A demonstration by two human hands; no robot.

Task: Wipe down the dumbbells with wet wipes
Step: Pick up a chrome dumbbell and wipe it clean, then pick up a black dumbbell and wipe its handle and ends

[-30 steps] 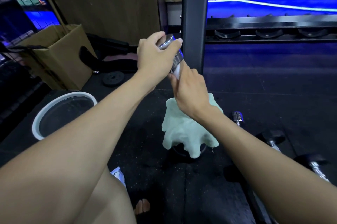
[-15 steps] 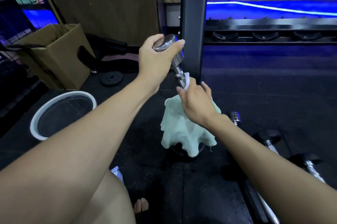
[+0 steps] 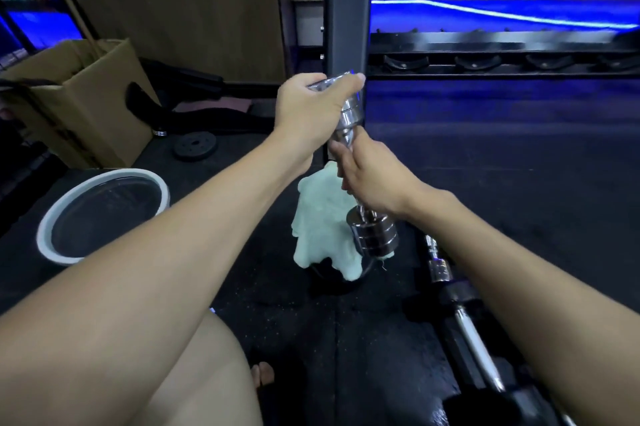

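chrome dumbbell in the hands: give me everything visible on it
The chrome dumbbell looks like polished metal, with stacked disc-shaped ends and a thin handle. It is held off the floor, steeply tilted, upper end farther from the camera. The left hand grips the upper end; the right hand wraps the handle with a pale green cloth that hangs beside and behind the lower end. Most of the handle is hidden by the fingers.

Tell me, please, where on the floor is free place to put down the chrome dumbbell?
Free: the dark mat between the white basin and the pale green cloth, and the wide mat right of the grey post, below the rack. Crowded: the lower right, where other dumbbells lie.
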